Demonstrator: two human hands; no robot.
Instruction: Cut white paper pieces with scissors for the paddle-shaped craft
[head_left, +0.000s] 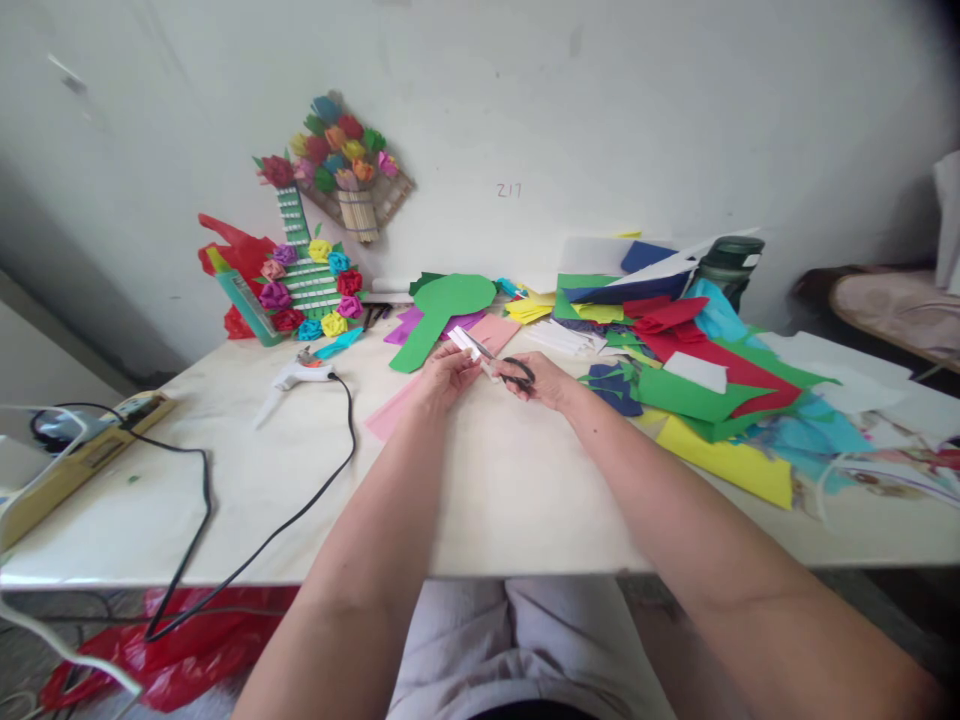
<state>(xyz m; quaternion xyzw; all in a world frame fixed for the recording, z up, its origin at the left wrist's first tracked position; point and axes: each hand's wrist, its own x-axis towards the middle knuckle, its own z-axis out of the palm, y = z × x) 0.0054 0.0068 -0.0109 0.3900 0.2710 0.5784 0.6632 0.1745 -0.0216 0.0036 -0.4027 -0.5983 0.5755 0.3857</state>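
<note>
Pinching a small white paper piece (460, 338) between the closed fingers of the left hand (450, 374), above the cream counter (517, 500). Gripping black-handled metal scissors (517, 362) in the right hand (544, 382), fingers clamped on the handles, with blades up against the paper. Has a white glue gun with a black cord (300, 374) lying to the left, a rounded green paper cutout (454, 298) just beyond the hands, and overlapping multicoloured paper sheets (694, 395) spread to the right.

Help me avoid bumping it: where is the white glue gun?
In the head view, the glue gun lies on the table, left of the left hand, near the paper roses.
</note>
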